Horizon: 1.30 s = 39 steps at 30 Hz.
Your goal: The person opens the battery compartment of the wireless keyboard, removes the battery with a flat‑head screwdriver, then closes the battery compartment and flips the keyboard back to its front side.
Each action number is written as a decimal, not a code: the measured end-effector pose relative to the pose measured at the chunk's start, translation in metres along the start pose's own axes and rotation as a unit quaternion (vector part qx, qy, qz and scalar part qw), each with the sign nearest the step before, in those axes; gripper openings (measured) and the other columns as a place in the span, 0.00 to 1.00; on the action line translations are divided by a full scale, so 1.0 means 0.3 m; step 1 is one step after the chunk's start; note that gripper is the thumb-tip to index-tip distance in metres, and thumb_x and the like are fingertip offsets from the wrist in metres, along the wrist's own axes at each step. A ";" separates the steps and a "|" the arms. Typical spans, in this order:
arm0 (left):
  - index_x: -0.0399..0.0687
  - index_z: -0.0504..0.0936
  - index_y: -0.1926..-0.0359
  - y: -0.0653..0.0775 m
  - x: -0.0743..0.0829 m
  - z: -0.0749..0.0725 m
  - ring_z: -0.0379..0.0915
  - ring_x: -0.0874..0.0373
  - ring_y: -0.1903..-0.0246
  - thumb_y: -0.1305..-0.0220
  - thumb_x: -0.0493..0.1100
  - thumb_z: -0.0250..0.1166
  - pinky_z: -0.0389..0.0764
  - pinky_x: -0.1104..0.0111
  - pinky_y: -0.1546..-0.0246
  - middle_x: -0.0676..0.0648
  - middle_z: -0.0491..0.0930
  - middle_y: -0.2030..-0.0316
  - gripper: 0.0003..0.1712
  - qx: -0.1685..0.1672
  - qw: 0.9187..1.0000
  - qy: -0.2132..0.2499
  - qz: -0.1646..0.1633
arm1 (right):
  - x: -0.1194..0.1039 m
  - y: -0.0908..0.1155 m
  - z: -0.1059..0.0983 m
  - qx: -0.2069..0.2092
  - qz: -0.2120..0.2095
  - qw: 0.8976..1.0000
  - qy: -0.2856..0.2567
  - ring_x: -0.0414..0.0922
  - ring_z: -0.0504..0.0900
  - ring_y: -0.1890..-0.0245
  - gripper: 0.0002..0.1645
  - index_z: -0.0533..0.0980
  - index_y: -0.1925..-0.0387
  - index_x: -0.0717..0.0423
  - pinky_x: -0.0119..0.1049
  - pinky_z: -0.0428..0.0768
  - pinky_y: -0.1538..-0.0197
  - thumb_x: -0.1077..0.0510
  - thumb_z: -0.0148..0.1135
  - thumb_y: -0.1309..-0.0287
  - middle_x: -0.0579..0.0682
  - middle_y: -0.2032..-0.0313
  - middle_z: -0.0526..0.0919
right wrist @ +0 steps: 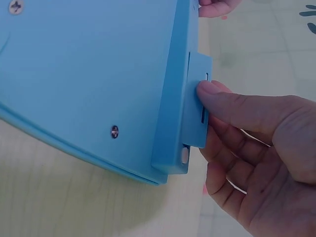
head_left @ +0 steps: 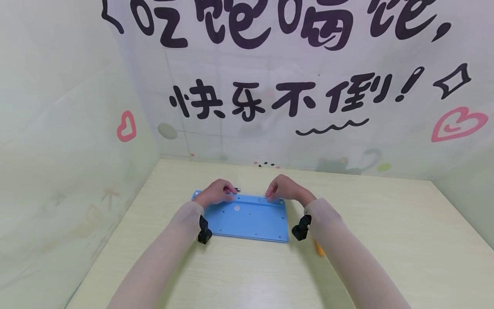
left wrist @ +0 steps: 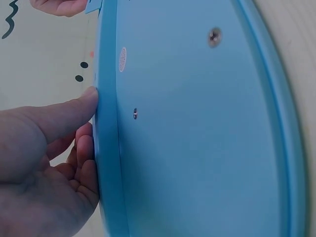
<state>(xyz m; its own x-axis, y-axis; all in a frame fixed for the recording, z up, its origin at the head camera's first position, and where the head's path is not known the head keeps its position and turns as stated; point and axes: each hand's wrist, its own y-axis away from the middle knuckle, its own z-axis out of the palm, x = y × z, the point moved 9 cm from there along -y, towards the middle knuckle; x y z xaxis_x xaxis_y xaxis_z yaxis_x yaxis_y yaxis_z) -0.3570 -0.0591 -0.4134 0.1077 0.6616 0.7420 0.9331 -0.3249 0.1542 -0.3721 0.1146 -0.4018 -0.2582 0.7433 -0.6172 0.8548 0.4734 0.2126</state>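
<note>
A light blue keyboard (head_left: pixel 247 221) lies with its underside up, showing small screws and a raised strip along its far edge. My left hand (head_left: pixel 217 192) holds that strip toward its left part; in the left wrist view the thumb (left wrist: pixel 81 106) is on the edge and the other fingers are curled against it. At the strip's right end my right hand (head_left: pixel 284 189) pinches the blue battery cover (right wrist: pixel 197 101) between thumb and fingers. The cover stands tilted out from the strip, near a white rubber foot (right wrist: pixel 185 155).
A small dark and silvery item (head_left: pixel 237 189) lies just beyond the keyboard, beside the left hand. An orange object (head_left: pixel 319 248) is partly hidden under the right forearm. The pale wooden table (head_left: pixel 386 231) meets printed cloth walls (head_left: pixel 270 141) at the back and sides.
</note>
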 end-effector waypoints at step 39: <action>0.40 0.82 0.62 0.006 0.006 -0.002 0.65 0.52 0.62 0.42 0.34 0.63 0.69 0.63 0.57 0.45 0.74 0.60 0.07 0.002 1.000 0.008 -0.003 | 0.040 -0.044 0.011 -0.067 0.034 0.996 -0.039 0.42 0.75 0.71 0.05 0.84 0.69 0.59 0.34 0.74 0.64 0.66 0.63 0.48 0.48 0.68 0.83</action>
<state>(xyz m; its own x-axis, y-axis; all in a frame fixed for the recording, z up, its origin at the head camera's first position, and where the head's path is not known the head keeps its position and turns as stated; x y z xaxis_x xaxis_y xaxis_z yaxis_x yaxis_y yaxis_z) -0.3553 -0.0590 -0.4115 0.0959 0.6523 0.7518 0.9350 -0.3181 0.1567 -0.3850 0.1156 -0.4145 -0.1611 0.7392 -0.6540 0.7996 0.4862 0.3526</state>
